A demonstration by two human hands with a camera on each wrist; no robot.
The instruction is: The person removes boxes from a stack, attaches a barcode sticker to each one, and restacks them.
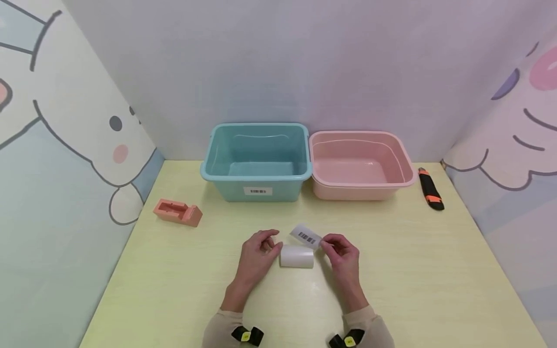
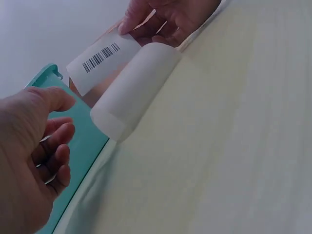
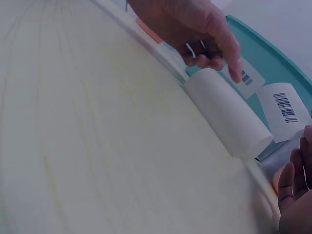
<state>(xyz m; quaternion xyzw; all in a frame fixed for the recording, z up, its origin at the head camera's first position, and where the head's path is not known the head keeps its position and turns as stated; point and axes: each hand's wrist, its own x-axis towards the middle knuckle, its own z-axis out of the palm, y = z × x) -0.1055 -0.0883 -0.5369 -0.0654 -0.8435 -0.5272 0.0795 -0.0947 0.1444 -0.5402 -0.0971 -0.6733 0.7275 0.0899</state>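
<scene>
Pinching a barcode label (image 1: 304, 236) by its right end, lower centre of frame: right hand (image 1: 344, 258). White roll (image 1: 297, 256): just below the label. Left hand (image 1: 256, 256): fingers loosely bent, unclenched, beside the roll's left end.

On the bench (image 1: 426, 275), a roll (image 1: 297, 257) lies before two adjoining tubs (image 1: 232, 190), a block (image 1: 177, 212) to its left and a cutter (image 1: 429, 187) right.
</scene>
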